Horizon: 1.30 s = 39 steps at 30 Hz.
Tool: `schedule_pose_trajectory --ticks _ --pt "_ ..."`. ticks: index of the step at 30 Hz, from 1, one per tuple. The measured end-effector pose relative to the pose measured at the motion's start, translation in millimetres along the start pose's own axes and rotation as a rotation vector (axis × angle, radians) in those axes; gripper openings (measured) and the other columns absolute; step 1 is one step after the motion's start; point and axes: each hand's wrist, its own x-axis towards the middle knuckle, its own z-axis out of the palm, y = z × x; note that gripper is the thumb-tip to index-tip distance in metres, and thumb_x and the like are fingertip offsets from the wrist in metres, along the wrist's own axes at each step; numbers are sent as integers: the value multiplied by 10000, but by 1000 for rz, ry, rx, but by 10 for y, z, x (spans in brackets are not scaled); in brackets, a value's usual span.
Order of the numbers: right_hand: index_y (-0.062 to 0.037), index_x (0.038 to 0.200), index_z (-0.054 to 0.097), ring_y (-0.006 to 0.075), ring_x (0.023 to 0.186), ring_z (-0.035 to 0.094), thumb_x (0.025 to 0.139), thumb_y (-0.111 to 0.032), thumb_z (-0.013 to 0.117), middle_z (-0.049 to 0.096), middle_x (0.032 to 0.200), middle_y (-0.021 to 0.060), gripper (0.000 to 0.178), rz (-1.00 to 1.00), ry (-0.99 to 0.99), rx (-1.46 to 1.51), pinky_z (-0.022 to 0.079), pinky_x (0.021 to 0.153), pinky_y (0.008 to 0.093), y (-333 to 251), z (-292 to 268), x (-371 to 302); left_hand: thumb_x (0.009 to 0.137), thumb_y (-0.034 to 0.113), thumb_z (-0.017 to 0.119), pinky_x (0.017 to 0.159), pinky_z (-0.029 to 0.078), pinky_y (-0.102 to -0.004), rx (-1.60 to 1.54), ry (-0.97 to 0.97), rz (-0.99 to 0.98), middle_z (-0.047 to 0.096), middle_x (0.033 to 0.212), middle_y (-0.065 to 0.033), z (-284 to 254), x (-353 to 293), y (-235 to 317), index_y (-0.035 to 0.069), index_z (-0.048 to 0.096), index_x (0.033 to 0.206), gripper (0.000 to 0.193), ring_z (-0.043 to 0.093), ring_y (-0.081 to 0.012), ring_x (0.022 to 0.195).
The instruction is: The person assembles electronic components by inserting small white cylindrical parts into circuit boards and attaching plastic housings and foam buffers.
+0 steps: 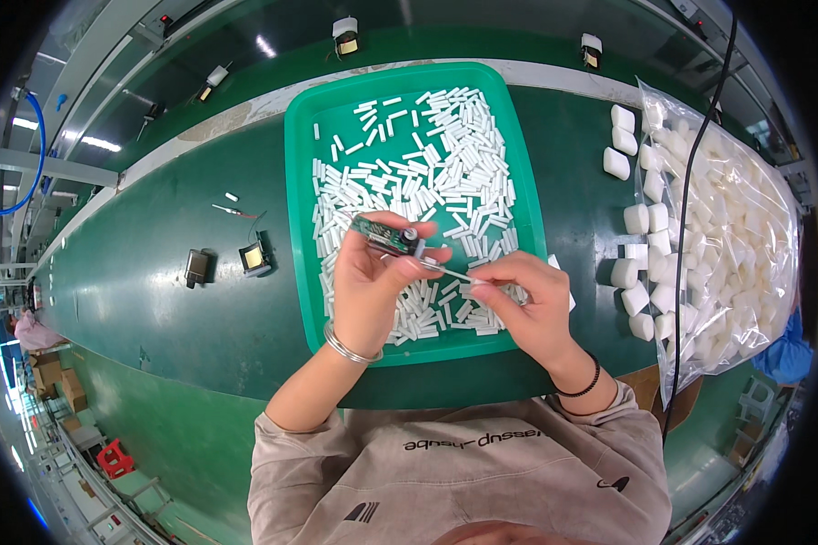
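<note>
**Lin:** While the left hand (365, 277) is raised over the green tray (304, 182), what is inside its grip?

**Ada:** It is clenched on a small green circuit board (379, 233), held by thumb and fingers above the middle of the tray. A thin white sleeve (445, 270) goes from the board toward the right hand (527, 304), and the grip of that hand pinches the far end of the sleeve.

**Lin:** And around the hands?

**Ada:** The tray is full of short white tubes (445, 154) and lies on the green counter (154, 272). On the right, white plastic caps (641, 272) stand beside a clear bag (745, 245) with more of them. On the left, well apart, two small dark parts (227, 263) lie on the counter.
</note>
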Motion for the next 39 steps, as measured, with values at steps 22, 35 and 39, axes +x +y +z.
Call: schedule_pose_trajectory --ticks 22,35,39 --pt "-41 832 659 196 574 556 661 -96 705 596 669 76 185 -272 -48 -86 426 513 267 9 -114 18 558 53 797 728 482 -237 653 -296 201 580 843 -41 57 -92 34 30 617 857 350 588 -132 786" --pt "-79 930 601 279 724 580 686 -187 689 608 831 106 281 441 277 -1409 467 643 370 376 -1353 92 620 -77 682 733 511 -266 95 -35 -60 588 926 -116 -40 -40 38 5 560 926 339 582 -156 818" --pt "-49 875 539 189 706 617 688 14 649 618 796 79 226 241 296 -557 479 623 264 147 -943 177 623 -82 674 726 493 -263 33 -61 -106 603 940 -119 -69 -31 61 10 562 916 327 583 -150 824"
